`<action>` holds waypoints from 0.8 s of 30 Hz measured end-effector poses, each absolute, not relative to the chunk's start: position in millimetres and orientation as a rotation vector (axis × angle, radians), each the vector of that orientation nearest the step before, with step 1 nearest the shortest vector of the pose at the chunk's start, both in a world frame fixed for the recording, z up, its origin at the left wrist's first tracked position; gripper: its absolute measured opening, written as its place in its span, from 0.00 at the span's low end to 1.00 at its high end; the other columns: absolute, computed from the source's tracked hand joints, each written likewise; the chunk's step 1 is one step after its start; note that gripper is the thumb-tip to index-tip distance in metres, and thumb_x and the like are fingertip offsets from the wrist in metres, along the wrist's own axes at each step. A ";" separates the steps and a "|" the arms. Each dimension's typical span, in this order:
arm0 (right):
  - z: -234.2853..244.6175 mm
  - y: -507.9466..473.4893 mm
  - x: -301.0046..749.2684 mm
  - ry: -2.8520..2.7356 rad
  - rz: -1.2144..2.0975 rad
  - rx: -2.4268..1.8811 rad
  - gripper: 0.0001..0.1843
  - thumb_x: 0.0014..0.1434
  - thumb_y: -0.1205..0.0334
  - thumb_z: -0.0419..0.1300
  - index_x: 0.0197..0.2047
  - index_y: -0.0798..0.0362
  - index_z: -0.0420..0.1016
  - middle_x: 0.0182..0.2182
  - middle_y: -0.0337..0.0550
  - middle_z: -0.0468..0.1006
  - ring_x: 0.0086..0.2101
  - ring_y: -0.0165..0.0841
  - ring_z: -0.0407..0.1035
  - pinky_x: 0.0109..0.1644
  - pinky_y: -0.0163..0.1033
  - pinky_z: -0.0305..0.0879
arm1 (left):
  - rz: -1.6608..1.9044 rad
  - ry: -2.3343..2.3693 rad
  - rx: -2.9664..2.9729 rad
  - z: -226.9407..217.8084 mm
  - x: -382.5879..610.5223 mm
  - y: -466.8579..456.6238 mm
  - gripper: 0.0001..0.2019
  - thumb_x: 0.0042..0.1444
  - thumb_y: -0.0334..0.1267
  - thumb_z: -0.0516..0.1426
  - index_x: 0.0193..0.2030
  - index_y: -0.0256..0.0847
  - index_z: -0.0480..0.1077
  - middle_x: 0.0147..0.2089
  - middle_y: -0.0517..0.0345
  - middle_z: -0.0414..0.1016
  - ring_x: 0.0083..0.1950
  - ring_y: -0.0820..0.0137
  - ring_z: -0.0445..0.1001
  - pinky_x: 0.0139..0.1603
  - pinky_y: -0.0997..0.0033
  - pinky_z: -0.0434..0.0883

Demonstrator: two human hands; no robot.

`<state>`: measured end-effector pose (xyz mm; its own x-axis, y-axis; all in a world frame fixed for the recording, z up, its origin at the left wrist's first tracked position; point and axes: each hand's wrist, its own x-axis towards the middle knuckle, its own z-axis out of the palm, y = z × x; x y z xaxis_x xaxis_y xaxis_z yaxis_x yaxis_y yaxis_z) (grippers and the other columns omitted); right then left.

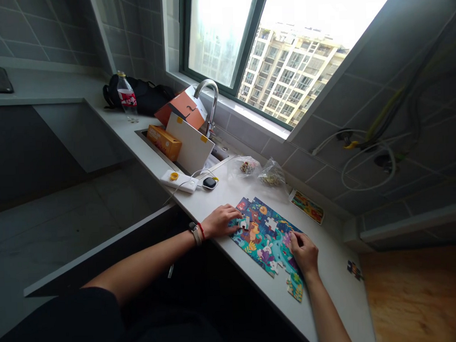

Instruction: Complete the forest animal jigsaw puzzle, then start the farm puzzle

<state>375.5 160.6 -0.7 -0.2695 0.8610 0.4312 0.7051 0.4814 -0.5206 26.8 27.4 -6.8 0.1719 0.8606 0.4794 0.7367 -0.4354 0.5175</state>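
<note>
In the head view, the person is leaning over a pale counter (210,204) where a colourful jigsaw puzzle (265,237) is lying flat near the front edge. The left hand (222,220) is resting on the puzzle's far-left edge with its fingers bent down onto the pieces. The right hand (304,250) is pressing curled fingers onto the puzzle's right part. Neither hand is showing its fingertips clearly, so I cannot tell whether either is pinching a piece.

It looks as if pieces are being seated into a mostly built picture, since white gaps are showing inside it. Filling those gaps would call for matching loose pieces by shape and colour.

Two clear bags (271,174) are lying beyond the puzzle, and a small picture card (307,206) is lying beside its far-right corner. A few loose pieces (354,270) are sitting well off to its right, too small to read. The sink (155,143) past the puzzle is mostly hidden by boxes.
</note>
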 end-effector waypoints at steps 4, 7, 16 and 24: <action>-3.2 162.4 376.4 -2.051 0.241 -1.305 0.35 0.65 0.32 0.52 0.36 0.55 0.84 0.34 0.55 0.86 0.35 0.45 0.79 0.43 0.46 0.74 | 1.099 1.574 2.292 -6.4 27.2 27.6 0.12 0.62 0.38 0.66 0.52 0.44 0.78 0.54 0.52 0.83 0.56 0.58 0.79 0.58 0.58 0.76; -5.6 163.1 376.1 -2.054 0.197 -1.333 0.32 0.66 0.36 0.50 0.37 0.55 0.83 0.35 0.55 0.85 0.37 0.45 0.78 0.45 0.46 0.73 | 1.081 1.575 2.301 -6.0 26.4 29.1 0.12 0.62 0.36 0.65 0.52 0.44 0.78 0.54 0.52 0.83 0.57 0.58 0.79 0.60 0.57 0.76; -5.3 159.3 367.0 -2.121 -0.016 -1.486 0.16 0.65 0.59 0.53 0.38 0.53 0.81 0.38 0.54 0.78 0.41 0.44 0.69 0.50 0.46 0.67 | 1.049 1.618 2.306 -7.9 25.9 33.0 0.12 0.63 0.34 0.63 0.53 0.42 0.77 0.59 0.48 0.81 0.59 0.56 0.78 0.62 0.52 0.76; 11.5 146.3 355.4 -2.338 -0.267 -1.557 0.15 0.67 0.68 0.52 0.46 0.58 0.81 0.45 0.62 0.78 0.44 0.48 0.68 0.46 0.48 0.63 | 1.092 1.700 2.242 -9.5 25.8 36.1 0.19 0.60 0.31 0.63 0.59 0.42 0.74 0.59 0.48 0.81 0.59 0.55 0.77 0.60 0.53 0.77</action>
<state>355.4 146.3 11.5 -0.3560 0.8614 0.3623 0.9209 0.3894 -0.0209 25.8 36.1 -9.5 0.1068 0.8784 0.4659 0.7891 -0.3599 0.4977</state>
